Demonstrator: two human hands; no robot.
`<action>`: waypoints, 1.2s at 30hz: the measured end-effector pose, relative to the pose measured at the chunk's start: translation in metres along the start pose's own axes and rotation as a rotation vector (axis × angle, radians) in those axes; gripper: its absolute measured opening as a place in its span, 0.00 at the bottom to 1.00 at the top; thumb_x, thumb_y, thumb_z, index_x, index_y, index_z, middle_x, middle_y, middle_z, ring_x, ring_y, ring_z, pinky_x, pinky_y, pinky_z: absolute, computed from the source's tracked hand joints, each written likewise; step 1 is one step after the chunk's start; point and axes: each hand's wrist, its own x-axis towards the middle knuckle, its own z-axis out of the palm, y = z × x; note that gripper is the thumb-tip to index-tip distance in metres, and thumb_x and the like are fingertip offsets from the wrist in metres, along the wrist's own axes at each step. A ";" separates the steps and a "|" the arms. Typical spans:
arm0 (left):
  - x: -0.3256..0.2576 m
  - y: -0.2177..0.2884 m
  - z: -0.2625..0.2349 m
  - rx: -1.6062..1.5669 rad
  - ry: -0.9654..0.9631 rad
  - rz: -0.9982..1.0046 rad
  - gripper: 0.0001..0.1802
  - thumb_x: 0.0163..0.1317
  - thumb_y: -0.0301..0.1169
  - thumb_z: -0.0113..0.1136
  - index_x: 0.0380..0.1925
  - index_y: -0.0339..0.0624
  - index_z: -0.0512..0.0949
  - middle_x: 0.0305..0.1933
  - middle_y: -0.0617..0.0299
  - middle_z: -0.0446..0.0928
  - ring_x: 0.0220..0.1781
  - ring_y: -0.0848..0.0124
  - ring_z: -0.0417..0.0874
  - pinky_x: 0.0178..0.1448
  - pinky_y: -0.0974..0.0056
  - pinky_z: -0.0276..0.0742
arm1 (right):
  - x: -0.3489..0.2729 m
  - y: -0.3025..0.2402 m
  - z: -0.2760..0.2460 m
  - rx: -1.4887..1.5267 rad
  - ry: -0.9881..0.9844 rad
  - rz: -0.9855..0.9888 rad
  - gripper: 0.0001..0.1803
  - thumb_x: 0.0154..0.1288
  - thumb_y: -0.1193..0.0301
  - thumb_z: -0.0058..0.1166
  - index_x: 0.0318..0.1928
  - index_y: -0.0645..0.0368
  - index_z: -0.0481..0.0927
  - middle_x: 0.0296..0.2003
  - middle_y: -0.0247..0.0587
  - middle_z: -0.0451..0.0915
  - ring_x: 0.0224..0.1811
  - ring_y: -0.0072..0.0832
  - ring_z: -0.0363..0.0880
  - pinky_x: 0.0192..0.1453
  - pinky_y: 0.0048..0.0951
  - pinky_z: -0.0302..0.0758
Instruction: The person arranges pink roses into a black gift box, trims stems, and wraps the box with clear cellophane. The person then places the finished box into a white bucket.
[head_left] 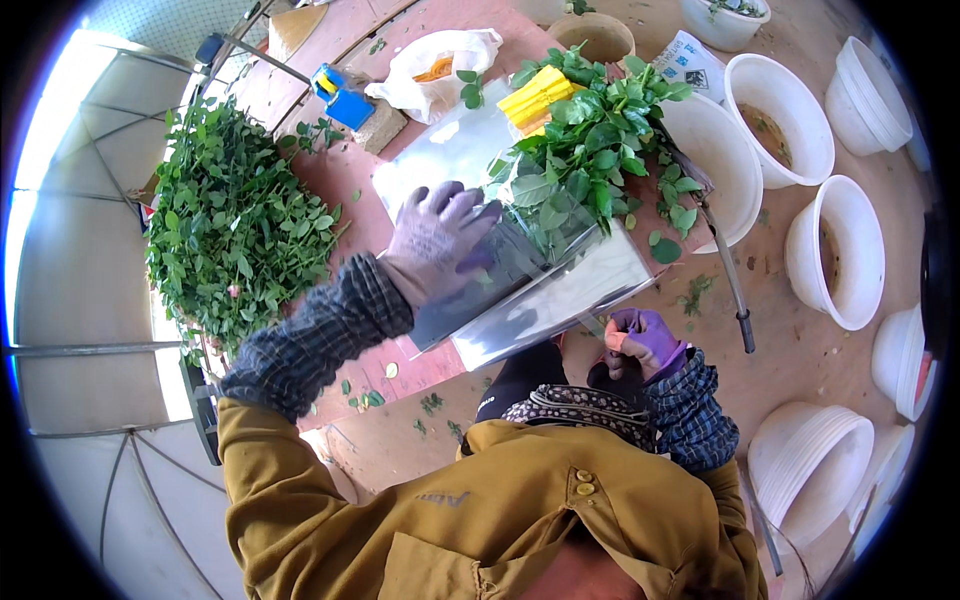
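Observation:
My left hand [437,243], in a pale purple glove, lies with fingers spread on a stack of clear plastic sheets [545,315] on the table. Just beyond the sheets' right part is a leafy green bunch of cut stems [590,150], with yellow corrugated wrapping [535,98] at its far left side. Some clear film overlaps the lower leaves. My right hand [645,343], in a purple glove, is held off the table's near edge, close to the sheets' near right corner. Its fingers are curled together; what they hold, if anything, cannot be made out.
A large pile of leafy stems [235,225] fills the left side. At the table's far side are a blue tape dispenser [345,97] on a block and a white plastic bag [440,70]. White buckets [835,250] stand on the right. A metal bar [728,270] juts from the table's right edge.

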 end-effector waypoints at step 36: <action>0.019 -0.135 0.043 -0.508 -0.051 -0.193 0.11 0.49 0.33 0.63 0.33 0.44 0.85 0.44 0.61 0.80 0.55 0.62 0.75 0.63 0.60 0.67 | 0.200 -0.004 0.160 -0.309 0.231 -0.354 0.12 0.64 0.69 0.54 0.37 0.68 0.77 0.22 0.38 0.78 0.23 0.22 0.80 0.30 0.24 0.80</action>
